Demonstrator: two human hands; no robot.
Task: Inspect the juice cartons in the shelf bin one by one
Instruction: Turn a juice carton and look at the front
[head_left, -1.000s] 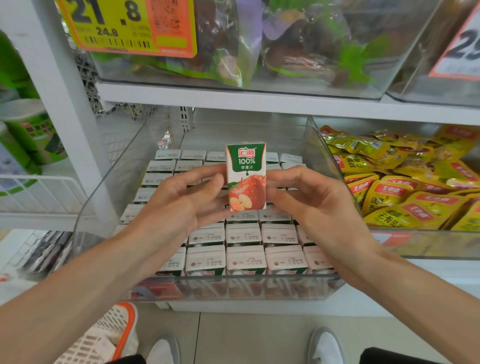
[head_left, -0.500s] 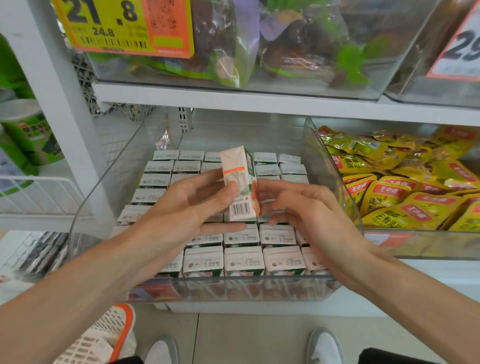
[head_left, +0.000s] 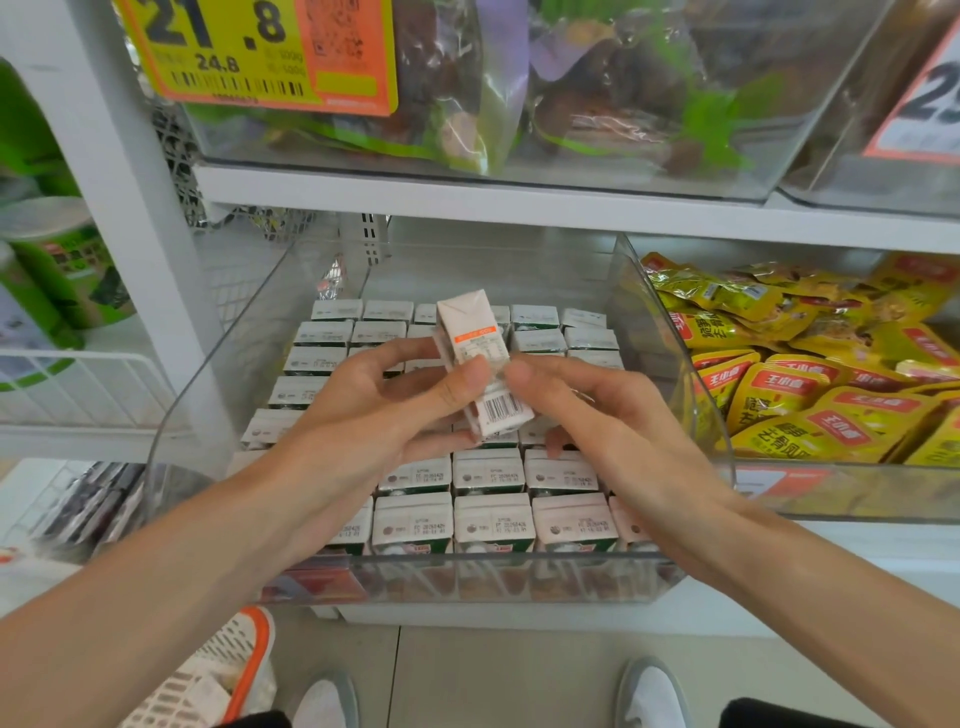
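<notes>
One juice carton (head_left: 480, 343) is held above the packed rows of cartons (head_left: 491, 522) in the clear shelf bin (head_left: 197, 431), tilted so its barcode panel faces the eyes; the grip of the left hand (head_left: 374, 415) is curled round it, thumb on the panel; the right hand (head_left: 602, 426) pinches the other edge, probably to turn it.

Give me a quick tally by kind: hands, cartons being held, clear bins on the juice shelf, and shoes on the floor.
Hands: 2, left hand and right hand
Held juice carton: 1
Clear bins: 2, juice bin and snack bin
Shoes: 2, left shoe and right shoe
Total: 7
</notes>
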